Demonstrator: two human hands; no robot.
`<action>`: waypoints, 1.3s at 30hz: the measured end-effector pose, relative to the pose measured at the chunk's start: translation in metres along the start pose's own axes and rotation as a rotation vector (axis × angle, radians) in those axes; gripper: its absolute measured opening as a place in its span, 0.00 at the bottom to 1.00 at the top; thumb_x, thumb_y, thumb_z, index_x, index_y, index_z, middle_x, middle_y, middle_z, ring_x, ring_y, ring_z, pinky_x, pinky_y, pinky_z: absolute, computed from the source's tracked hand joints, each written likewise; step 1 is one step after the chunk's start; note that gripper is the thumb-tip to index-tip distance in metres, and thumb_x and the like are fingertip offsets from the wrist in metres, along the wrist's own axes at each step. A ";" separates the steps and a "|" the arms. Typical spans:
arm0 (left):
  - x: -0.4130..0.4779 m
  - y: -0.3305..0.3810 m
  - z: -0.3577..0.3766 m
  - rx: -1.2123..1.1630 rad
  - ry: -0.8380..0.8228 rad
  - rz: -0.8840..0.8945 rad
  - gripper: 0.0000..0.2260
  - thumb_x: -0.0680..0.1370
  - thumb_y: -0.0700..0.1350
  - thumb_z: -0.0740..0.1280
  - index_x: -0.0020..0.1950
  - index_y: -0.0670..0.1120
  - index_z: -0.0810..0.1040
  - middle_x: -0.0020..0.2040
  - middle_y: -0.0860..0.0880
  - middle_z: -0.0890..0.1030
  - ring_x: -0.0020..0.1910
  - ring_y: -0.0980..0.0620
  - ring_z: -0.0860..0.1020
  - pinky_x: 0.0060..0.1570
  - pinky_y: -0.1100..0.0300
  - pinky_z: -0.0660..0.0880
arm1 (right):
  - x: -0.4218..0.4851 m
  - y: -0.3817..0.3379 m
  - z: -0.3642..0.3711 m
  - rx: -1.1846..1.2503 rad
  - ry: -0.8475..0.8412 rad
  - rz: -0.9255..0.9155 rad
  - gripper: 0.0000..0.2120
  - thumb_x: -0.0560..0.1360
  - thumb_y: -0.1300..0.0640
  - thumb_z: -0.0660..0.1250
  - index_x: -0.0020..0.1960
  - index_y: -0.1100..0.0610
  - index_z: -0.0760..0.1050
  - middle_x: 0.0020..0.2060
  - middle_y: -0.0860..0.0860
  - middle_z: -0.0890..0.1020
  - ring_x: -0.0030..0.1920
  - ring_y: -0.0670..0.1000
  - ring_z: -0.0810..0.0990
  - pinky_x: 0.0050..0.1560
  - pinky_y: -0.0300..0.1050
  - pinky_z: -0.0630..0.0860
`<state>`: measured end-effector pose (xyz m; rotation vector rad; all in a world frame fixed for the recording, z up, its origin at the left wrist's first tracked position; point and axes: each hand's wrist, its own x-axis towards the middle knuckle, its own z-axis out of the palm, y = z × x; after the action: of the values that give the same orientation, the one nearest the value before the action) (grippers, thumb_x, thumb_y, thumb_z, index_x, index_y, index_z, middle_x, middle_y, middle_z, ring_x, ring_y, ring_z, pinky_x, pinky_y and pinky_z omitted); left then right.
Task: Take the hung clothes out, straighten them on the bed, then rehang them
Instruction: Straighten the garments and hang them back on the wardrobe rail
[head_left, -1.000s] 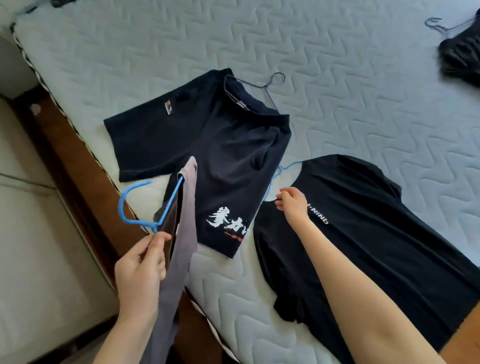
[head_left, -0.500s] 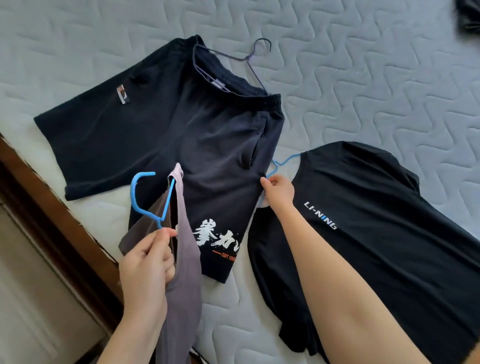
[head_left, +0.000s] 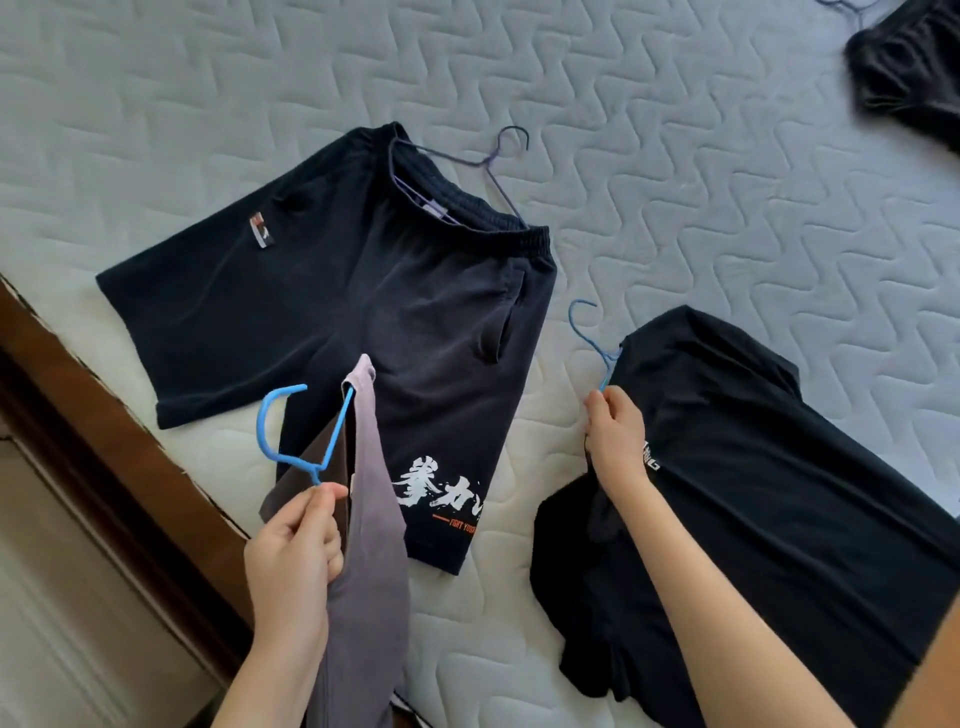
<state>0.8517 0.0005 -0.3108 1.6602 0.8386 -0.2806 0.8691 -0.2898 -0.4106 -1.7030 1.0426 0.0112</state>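
Your left hand (head_left: 291, 551) pinches blue hanger (head_left: 283, 441) of grey top (head_left: 371, 545) | right hand (head_left: 615, 436) grips tee (head_left: 779, 493) wire hanger (head_left: 589, 335) | shorts (head_left: 337, 312) between | dark garment (head_left: 909, 78) far right

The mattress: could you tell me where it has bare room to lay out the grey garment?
Bare mattress lies beyond the navy shorts, toward the top left, and between the shorts' waistband, the black T-shirt and the dark garment at top right. The near strip between shorts and T-shirt is narrow, with the right hand there.

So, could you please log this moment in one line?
left hand: holds thick blue hanger with grey garment | right hand: pinches thin blue hanger in black T-shirt | navy shorts: on mattress
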 end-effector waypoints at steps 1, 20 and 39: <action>-0.003 0.004 -0.008 0.007 0.007 0.007 0.08 0.80 0.45 0.65 0.47 0.45 0.83 0.24 0.53 0.66 0.25 0.55 0.60 0.25 0.64 0.59 | -0.023 -0.013 -0.009 0.047 0.002 -0.028 0.14 0.76 0.59 0.59 0.34 0.58 0.61 0.30 0.54 0.64 0.32 0.52 0.62 0.32 0.46 0.61; -0.184 0.128 -0.270 -0.374 0.192 0.205 0.07 0.81 0.39 0.62 0.49 0.38 0.78 0.18 0.57 0.62 0.15 0.62 0.58 0.18 0.73 0.54 | -0.359 -0.289 -0.144 0.442 -0.224 -0.530 0.11 0.77 0.66 0.59 0.37 0.67 0.68 0.26 0.53 0.61 0.25 0.47 0.57 0.23 0.37 0.53; -0.386 0.108 -0.475 -0.530 0.340 0.569 0.11 0.80 0.41 0.65 0.40 0.43 0.82 0.26 0.52 0.60 0.23 0.56 0.56 0.21 0.65 0.54 | -0.666 -0.303 -0.050 0.377 -0.938 -0.795 0.09 0.77 0.65 0.58 0.40 0.63 0.73 0.25 0.52 0.63 0.24 0.46 0.58 0.23 0.39 0.53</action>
<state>0.5282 0.2924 0.1316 1.3789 0.5794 0.5874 0.6289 0.0949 0.1656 -1.3949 -0.3290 0.0862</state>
